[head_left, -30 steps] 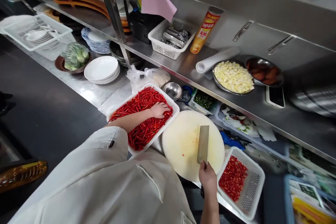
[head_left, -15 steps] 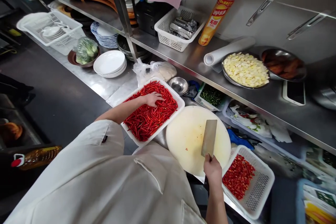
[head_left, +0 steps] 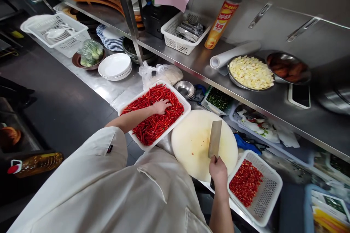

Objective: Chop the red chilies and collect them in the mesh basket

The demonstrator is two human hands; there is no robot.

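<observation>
My left hand (head_left: pixel 162 107) lies on a heap of whole red chillies (head_left: pixel 149 131) in a white basket (head_left: pixel 186 104). Its fingers are slightly bent and apart, with the tips among the chillies; nothing is visibly lifted. In my right hand (head_left: pixel 218 169) is the handle of a cleaver (head_left: pixel 215 138), its broad blade over the round cutting board (head_left: pixel 188 145). A few small red bits and yellowish stains mark the board. Just right of that hand, chopped red chillies (head_left: pixel 246 182) fill the left part of a second white basket (head_left: pixel 273 189).
Above the board runs a steel shelf (head_left: pixel 197 65) with a bowl of sliced garlic-like pieces (head_left: pixel 251 72), a crisps tube (head_left: pixel 222 22) and a phone (head_left: pixel 299 95). Under it stand a tub of chopped green pieces (head_left: pixel 218 99) and small metal bowls (head_left: pixel 185 89). White plates (head_left: pixel 115 65) are stacked left.
My left hand has shifted slightly over the chillies, its fingers now more bent. The cleaver remains in my right hand over the board. The view has moved a little.
</observation>
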